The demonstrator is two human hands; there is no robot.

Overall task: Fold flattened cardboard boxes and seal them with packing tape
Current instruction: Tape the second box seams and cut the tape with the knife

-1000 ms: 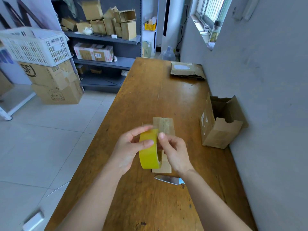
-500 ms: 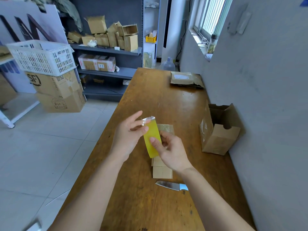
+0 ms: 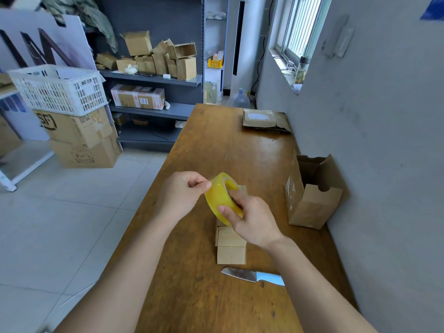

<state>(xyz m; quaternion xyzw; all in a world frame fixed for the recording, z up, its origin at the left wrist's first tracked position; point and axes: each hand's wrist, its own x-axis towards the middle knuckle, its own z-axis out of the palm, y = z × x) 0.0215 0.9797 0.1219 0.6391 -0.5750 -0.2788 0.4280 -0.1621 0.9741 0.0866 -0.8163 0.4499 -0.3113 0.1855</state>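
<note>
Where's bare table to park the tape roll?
Widest bare stretch of the table: between the flat cardboard at the far end and the tape roll. A narrower patch lies left of the small box. Crowded: small box and knife nearest the person, open box against the wall.

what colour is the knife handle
Light blue; the knife handle shows in the head view, near the right forearm.

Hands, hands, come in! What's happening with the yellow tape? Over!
Right hand holds tape roll. Left hand pinches its rim. Small cardboard box lies on table below; knife near it, not blocking.
</note>
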